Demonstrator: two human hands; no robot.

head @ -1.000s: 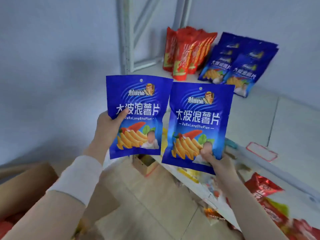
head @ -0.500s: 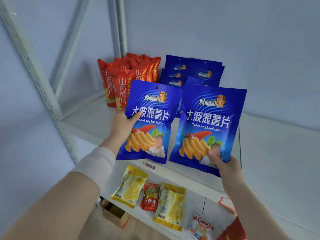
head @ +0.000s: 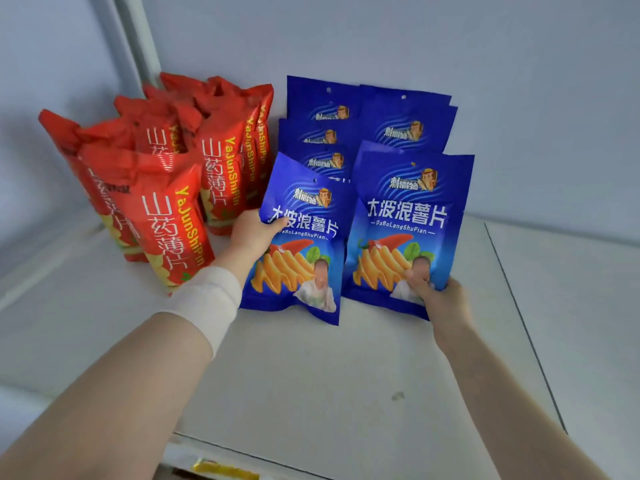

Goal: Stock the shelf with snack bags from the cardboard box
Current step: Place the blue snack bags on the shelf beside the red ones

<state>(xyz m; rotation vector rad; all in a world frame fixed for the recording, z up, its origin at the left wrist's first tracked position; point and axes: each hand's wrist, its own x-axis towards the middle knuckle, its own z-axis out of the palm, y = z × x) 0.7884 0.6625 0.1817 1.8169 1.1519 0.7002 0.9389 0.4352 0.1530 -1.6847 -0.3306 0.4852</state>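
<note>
Upright post (head: 138, 46): pale metal, far left rear corner, against the wall (head: 485, 81).
Red snack bags (head: 173, 220): a cluster standing on end on the left of the shelf (head: 346, 375), several rows deep, yellow and white lettering; the front ones lean left.
White cuff (head: 204, 303): around the left wrist, just in front of the nearest red bag.
Left hand (head: 252, 233): grips the left edge of the left blue bag (head: 301, 244), thumb across the front, fingers hidden behind.
Left blue bag: upright, top tilted left, just right of the red cluster; lower edge down at the shelf surface, contact cannot be told.
Rear blue bags (head: 367, 126): standing in overlapping rows against the wall, directly behind both held bags.
Right blue bag (head: 405, 220): upright, beside the left blue bag, edges nearly touching.
Right hand (head: 440, 296): pinches the lower right corner of the right blue bag, thumb on the front.
Shelf: white board, a dark seam running along its right part.
Yellow packet (head: 225, 472): a sliver below the shelf's front edge.
</note>
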